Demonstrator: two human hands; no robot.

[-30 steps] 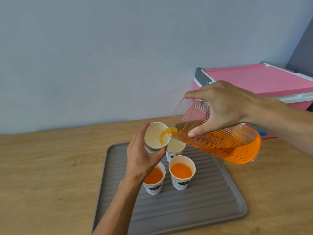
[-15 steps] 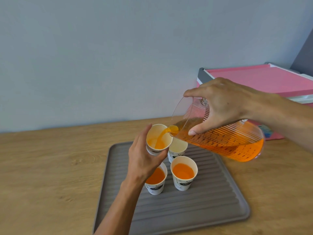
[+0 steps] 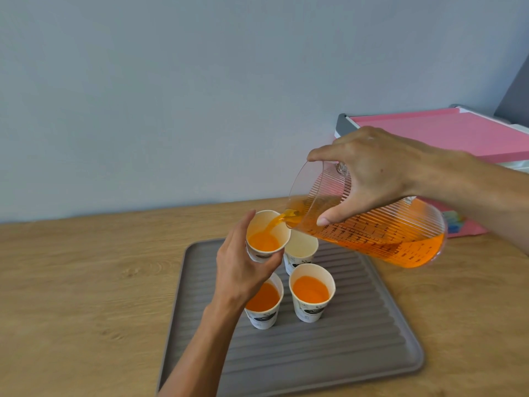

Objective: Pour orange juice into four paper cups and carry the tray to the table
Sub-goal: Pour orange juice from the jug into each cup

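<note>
My left hand [image 3: 239, 263] grips a paper cup [image 3: 267, 233] lifted above the grey ribbed tray [image 3: 329, 362]. My right hand [image 3: 369, 173] holds a clear ribbed measuring jug [image 3: 372, 230] tilted to the left, and orange juice streams from its spout into the held cup, which is partly filled. Two filled cups stand on the tray: one [image 3: 264, 302] partly behind my left wrist, another [image 3: 312, 293] to its right. An empty cup [image 3: 300, 250] stands behind them, below the jug's spout.
The tray lies on a wooden counter [image 3: 86, 282] against a pale blue wall. A pink box with a grey and white rim [image 3: 446, 130] stands at the back right, behind my right arm.
The juice level in the held cup has risen as the pour continues. The jug has less juice in it. Both hands have stayed nearly in place.
</note>
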